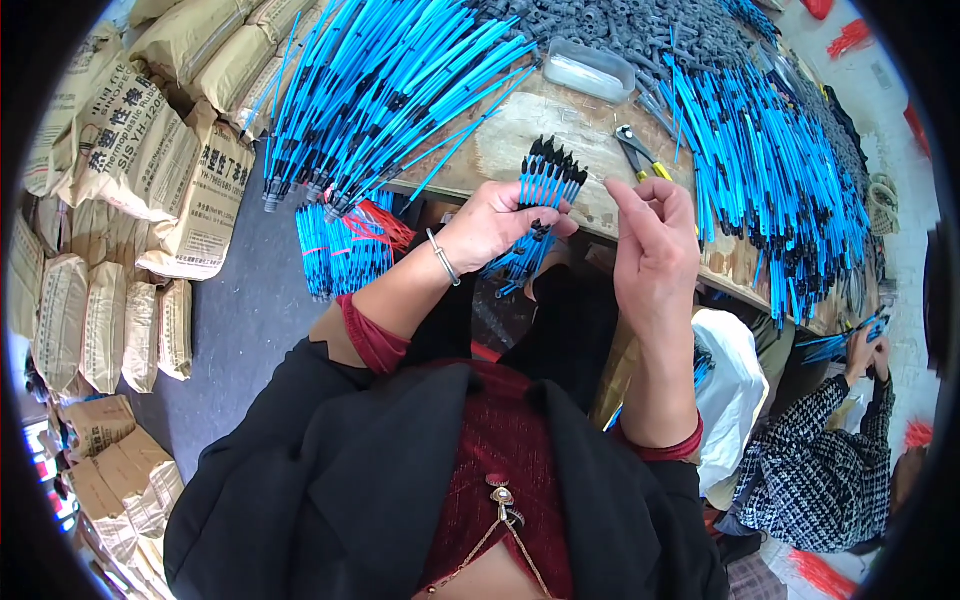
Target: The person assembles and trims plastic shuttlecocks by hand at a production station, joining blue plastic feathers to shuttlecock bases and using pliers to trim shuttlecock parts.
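My left hand (500, 225) grips a bundle of thin blue rods with black tips (550, 178), held upright over my lap at the table's edge. The fingers wrap round the rods below the black tips, and their lower ends hang beneath the hand. To the right of the bundle and apart from it, my right hand (655, 245) is raised. One finger points toward the bundle while others are loosely bent; nothing shows between them. Just beyond that hand, pliers with yellow and black handles (645, 160) lie on the wooden table (510, 140).
Blue rods with black fittings (390, 90) lie heaped at the far left; another heap (770, 170) covers the right. Behind are grey fittings (640, 40) and a clear plastic box (588, 70). Paper sacks (150, 150) line the left. A co-worker in a checked jacket (820, 460) works at right.
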A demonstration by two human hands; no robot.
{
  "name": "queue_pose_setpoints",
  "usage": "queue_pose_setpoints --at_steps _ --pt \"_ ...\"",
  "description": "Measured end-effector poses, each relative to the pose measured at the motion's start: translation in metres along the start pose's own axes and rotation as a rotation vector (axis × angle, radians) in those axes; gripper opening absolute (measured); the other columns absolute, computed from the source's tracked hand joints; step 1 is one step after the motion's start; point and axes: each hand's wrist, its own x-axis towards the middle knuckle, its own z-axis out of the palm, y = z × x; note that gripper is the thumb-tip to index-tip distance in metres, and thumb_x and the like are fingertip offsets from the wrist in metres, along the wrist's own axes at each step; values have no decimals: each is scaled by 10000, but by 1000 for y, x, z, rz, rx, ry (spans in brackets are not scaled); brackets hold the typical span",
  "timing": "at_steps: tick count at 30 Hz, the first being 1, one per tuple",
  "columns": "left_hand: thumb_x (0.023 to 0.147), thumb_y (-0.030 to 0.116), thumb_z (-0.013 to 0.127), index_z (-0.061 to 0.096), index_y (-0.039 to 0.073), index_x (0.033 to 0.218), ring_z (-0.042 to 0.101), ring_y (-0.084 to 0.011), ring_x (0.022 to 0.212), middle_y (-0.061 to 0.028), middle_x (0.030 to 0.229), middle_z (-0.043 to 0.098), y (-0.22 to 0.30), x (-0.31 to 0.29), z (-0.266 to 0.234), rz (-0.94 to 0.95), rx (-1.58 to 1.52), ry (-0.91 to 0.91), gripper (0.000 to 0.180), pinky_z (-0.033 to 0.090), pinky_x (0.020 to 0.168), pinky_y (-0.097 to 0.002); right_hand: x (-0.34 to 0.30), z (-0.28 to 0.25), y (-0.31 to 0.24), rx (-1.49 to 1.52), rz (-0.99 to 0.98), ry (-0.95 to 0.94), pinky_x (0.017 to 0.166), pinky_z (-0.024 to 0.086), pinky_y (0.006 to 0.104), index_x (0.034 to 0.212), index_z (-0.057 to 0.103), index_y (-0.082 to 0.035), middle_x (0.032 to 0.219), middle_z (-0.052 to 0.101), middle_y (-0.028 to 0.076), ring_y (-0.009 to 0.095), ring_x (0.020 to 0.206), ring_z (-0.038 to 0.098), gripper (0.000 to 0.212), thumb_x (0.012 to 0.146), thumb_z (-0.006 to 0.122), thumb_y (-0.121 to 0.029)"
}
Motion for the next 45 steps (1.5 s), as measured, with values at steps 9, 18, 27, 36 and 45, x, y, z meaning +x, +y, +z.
queue_pose_setpoints --at_steps 9,18,27,36,45 --pt "871 47 536 595 -4 1016 624 -144 824 -104 896 661 -2 3 -3 0 47 -34 165 516 681 -264 3 9 1 -65 -38 -9 612 438 274 983 640 -31 839 518 100 206 712 534 243 779 562 75" --pt "863 17 528 597 -16 1009 628 -178 862 -128 909 657 -1 5 -2 -7 55 -9 165 511 763 -292 0 10 4 -98 -37 35 622 448 287 976 641 -25 825 521 110 223 715 543 237 768 570 67" --pt "861 18 540 596 -9 1027 631 -200 897 -131 918 656 1 6 1 -12 138 -22 177 506 780 -301 -1 17 9 -100 -25 71 624 439 278 995 634 -26 827 528 108 215 711 538 234 786 563 52" --pt "860 47 563 584 1 1062 632 -205 904 -131 929 654 -2 7 -3 41 57 -70 209 500 800 -309 -1 12 20 -4 -28 83 621 428 269 1011 635 -40 811 528 102 203 700 529 245 796 556 49" --pt "866 49 555 576 -7 1073 630 -206 904 -130 927 654 -2 3 -3 3 86 -59 216 500 810 -311 -2 12 13 -99 -64 58 594 441 286 1004 641 -48 803 527 101 217 689 543 254 783 566 54"
